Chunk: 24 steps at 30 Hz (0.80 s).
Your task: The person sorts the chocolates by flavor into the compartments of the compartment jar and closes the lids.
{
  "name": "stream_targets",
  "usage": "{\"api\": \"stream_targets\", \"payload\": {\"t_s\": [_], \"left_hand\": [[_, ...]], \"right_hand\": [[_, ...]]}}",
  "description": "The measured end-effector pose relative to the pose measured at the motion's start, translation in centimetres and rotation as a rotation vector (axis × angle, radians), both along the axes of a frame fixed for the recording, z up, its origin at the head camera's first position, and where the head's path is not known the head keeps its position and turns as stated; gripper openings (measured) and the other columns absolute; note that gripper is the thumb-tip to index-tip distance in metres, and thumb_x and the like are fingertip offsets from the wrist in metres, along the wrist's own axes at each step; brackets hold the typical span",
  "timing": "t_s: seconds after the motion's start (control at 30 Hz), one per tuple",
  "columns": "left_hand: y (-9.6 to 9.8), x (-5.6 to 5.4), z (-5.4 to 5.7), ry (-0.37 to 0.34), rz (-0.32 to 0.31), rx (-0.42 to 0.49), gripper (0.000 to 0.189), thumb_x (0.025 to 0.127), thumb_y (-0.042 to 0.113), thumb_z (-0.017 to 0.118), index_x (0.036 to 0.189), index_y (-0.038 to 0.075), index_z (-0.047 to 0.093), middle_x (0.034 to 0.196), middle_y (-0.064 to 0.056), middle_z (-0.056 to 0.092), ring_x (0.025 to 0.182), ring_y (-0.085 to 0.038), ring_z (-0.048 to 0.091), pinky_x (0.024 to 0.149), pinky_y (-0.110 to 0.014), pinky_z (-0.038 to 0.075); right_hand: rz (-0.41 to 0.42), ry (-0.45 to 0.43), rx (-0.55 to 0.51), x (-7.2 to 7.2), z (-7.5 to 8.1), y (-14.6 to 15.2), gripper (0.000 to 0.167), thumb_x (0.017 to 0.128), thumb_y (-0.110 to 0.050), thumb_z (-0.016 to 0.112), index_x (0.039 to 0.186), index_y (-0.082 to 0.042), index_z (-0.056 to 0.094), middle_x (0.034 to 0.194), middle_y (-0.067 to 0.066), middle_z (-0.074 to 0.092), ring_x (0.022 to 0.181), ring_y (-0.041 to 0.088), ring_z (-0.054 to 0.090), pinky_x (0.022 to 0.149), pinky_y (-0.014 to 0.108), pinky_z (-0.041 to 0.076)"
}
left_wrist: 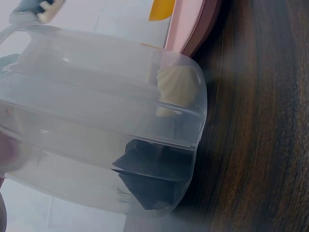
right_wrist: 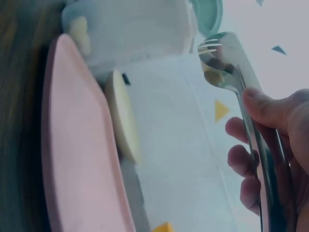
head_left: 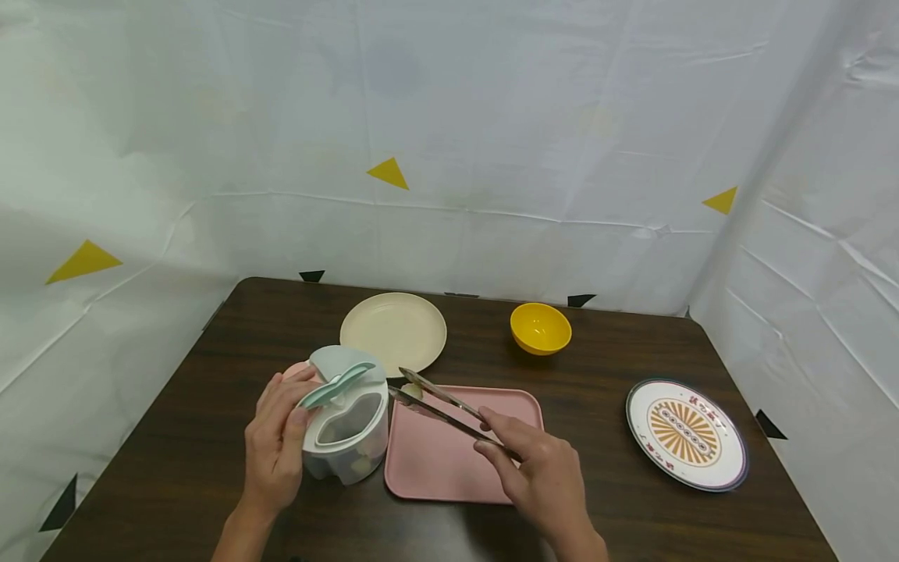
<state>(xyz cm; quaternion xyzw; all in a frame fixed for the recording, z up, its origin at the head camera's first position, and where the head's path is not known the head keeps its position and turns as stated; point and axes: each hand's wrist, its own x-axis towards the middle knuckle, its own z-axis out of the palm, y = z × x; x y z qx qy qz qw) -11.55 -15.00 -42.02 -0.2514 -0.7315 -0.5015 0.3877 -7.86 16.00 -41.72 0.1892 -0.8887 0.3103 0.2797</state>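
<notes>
A clear plastic container (head_left: 354, 464) with a white rim and divided compartments stands left of the pink tray. Its mint lid (head_left: 337, 385) is tilted up over an uncovered compartment, while the pale grey lid (head_left: 340, 359) lies flat. My left hand (head_left: 277, 437) grips the container's left side at the top, thumb near the mint lid, fingers over the pink lid. Through the wall show a pale ridged piece (left_wrist: 178, 87) and a dark angular piece (left_wrist: 157, 169). My right hand (head_left: 537, 464) holds metal tongs (head_left: 456, 421); a small pale piece (head_left: 412, 390) shows between their ends.
The pink tray (head_left: 456, 460) lies beneath the tongs. Behind it are a cream plate (head_left: 393, 332) and a yellow bowl (head_left: 541, 329). A patterned white plate (head_left: 687, 435) sits to the right. White sheeting (head_left: 463, 117) surrounds the dark wooden table (head_left: 597, 398).
</notes>
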Motion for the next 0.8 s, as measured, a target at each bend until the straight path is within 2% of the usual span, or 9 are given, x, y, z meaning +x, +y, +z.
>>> {"api": "stream_targets", "payload": {"t_s": [0.17,0.3,0.47,0.67,0.8], "left_hand": [[0.0,0.0,0.0,0.005,0.002,0.002,0.024,0.09,-0.008,0.044,0.103,-0.009,0.065,0.102,-0.026,0.065,0.119,-0.036,0.056,0.114,-0.045,0.021],[0.1,0.0,0.0,0.017,0.0,0.004,0.024,0.091,-0.007,0.044,0.103,-0.009,0.065,0.101,-0.025,0.066,0.119,-0.035,0.057,0.113,-0.045,0.021],[0.1,-0.1,-0.1,0.029,-0.005,0.01,0.024,0.092,-0.006,0.045,0.103,-0.009,0.066,0.101,-0.024,0.066,0.119,-0.034,0.057,0.113,-0.045,0.022],[0.1,-0.2,0.0,0.034,-0.01,0.009,0.023,0.092,-0.006,0.045,0.102,-0.009,0.066,0.1,-0.025,0.066,0.118,-0.036,0.057,0.113,-0.045,0.022],[0.0,-0.2,0.0,0.032,-0.011,0.008,0.023,0.092,-0.006,0.045,0.102,-0.009,0.066,0.1,-0.024,0.066,0.118,-0.036,0.056,0.113,-0.046,0.022]], "right_hand": [[0.077,0.015,-0.045,0.0,0.4,-1.0,0.043,0.081,-0.023,0.08,0.122,-0.02,0.071,0.102,-0.008,0.073,0.084,0.007,0.071,0.061,0.022,0.052],[0.126,0.056,-0.045,0.1,0.6,-1.7,0.042,0.082,-0.023,0.079,0.123,-0.018,0.07,0.1,-0.008,0.074,0.085,0.007,0.07,0.064,0.025,0.053],[0.193,0.073,-0.056,0.1,0.9,-2.7,0.044,0.082,-0.02,0.079,0.124,-0.017,0.069,0.1,-0.006,0.073,0.083,0.007,0.069,0.066,0.023,0.052],[0.201,0.066,-0.027,0.2,1.1,-3.5,0.046,0.083,-0.022,0.079,0.127,-0.018,0.068,0.101,-0.006,0.073,0.079,0.005,0.068,0.061,0.015,0.047],[0.223,0.055,-0.027,0.1,1.0,-3.9,0.046,0.083,-0.021,0.079,0.127,-0.017,0.067,0.102,-0.005,0.073,0.08,0.005,0.067,0.061,0.014,0.048]]}}
